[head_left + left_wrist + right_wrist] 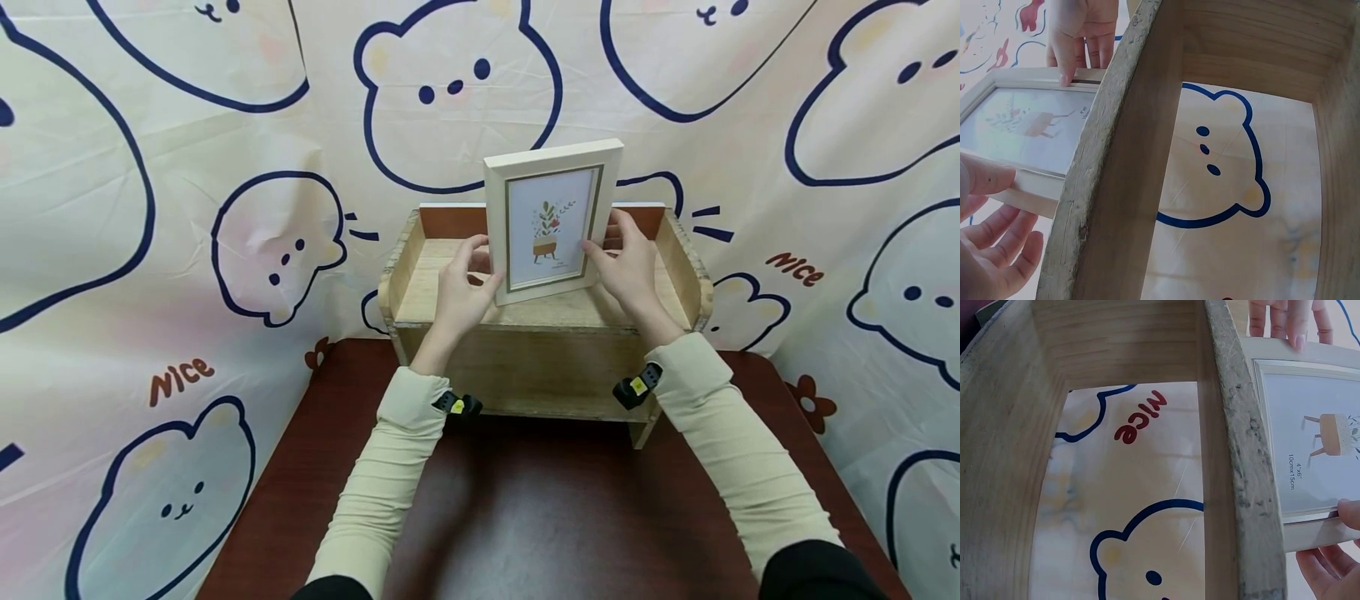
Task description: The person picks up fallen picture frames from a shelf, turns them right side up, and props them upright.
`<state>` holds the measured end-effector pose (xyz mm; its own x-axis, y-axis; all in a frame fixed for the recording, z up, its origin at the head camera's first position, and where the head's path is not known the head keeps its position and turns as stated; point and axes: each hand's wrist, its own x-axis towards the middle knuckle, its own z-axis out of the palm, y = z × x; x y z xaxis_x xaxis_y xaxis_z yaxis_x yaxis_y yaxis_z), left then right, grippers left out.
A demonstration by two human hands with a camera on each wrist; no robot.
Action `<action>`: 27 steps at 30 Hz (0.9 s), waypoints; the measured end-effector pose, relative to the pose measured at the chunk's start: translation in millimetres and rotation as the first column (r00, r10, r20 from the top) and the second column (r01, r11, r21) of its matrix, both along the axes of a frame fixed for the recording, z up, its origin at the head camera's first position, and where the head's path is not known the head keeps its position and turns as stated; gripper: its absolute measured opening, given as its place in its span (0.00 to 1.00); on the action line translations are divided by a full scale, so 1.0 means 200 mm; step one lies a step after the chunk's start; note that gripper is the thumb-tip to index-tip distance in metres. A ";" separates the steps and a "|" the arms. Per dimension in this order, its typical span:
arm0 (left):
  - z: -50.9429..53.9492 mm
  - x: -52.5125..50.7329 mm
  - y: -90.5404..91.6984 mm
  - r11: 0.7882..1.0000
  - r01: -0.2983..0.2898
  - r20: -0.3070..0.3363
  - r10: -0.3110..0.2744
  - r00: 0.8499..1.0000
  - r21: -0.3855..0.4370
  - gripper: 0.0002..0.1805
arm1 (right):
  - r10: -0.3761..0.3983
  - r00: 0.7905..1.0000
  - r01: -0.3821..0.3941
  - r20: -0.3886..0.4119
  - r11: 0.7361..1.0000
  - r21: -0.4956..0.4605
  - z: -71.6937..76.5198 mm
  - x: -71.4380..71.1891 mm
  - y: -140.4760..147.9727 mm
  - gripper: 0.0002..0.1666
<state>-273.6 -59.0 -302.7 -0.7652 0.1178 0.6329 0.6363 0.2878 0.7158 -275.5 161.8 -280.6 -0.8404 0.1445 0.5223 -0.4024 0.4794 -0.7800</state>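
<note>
A white picture frame (555, 283) with a print of a potted plant stands tilted over the top of a small wooden shelf (525, 315). My left hand (467, 287) pinches the frame's left side, thumb at the edge and fingers partly behind it. On the other side, my right hand (626, 258) grips the right edge, its thumb lying on the front border. In the left wrist view the picture frame (1038, 181) shows beyond the shelf's upper board (1094, 162). Whether the bottom of the frame touches the shelf, I cannot tell.
The shelf has raised side panels (686, 271) and an open lower compartment (1129, 344). It stands at the back of a dark red-brown table (555, 508). A cloth backdrop (247, 250) with cartoon bears hangs behind and beside it.
</note>
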 end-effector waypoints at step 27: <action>-0.01 0.06 0.02 0.998 -0.028 -0.138 0.020 0.990 -0.055 0.24 | -0.029 0.999 0.031 -0.024 0.997 0.066 0.05 -0.04 -0.02 0.25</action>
<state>-262.0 -55.5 -305.7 -0.6745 0.1390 0.7250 0.7198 0.3419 0.6041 -284.4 158.7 -271.1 -0.8239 0.1338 0.5507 -0.4043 0.5420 -0.7367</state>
